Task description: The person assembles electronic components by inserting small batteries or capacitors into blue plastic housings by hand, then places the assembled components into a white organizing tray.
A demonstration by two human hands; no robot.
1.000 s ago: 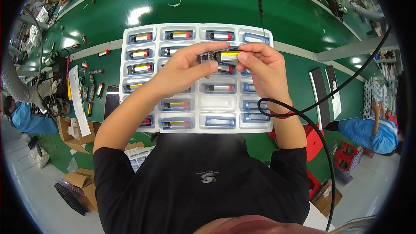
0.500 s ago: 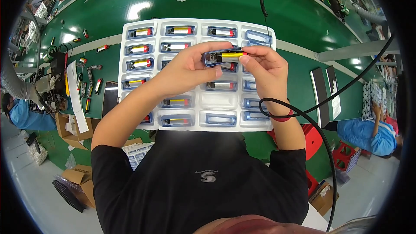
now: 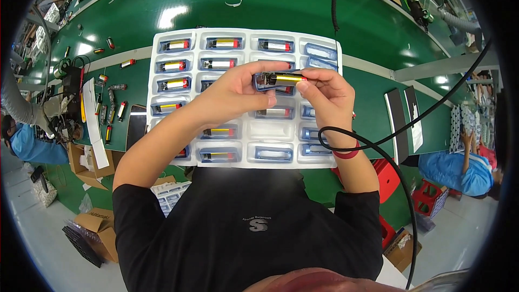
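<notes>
My left hand (image 3: 240, 87) is closed around the left end of a translucent blue plastic case (image 3: 258, 82), held above the tray. A battery assembly (image 3: 284, 78) with a yellow-and-black body and a red end lies in or over this case; how deep it sits cannot be told. My right hand (image 3: 327, 92) pinches the red end between thumb and fingers. Beneath both hands is a white moulded tray (image 3: 270, 129). Many of its compartments hold blue cases with batteries, such as the filled case (image 3: 224, 43) at the back. An unfilled blue case (image 3: 273, 154) lies near the front edge.
A black cable (image 3: 378, 148) loops over my right wrist. Loose batteries (image 3: 111, 105) and a white strip (image 3: 96, 124) lie left of the tray. Dark and white strips (image 3: 397, 124) rest at the right. Co-workers in blue, including one person (image 3: 451, 170) at right, are nearby.
The view has shifted slightly, so the tray and both hands appear a little lower. The battery's red end has tilted down relative to the case. Both hands keep their hold.
</notes>
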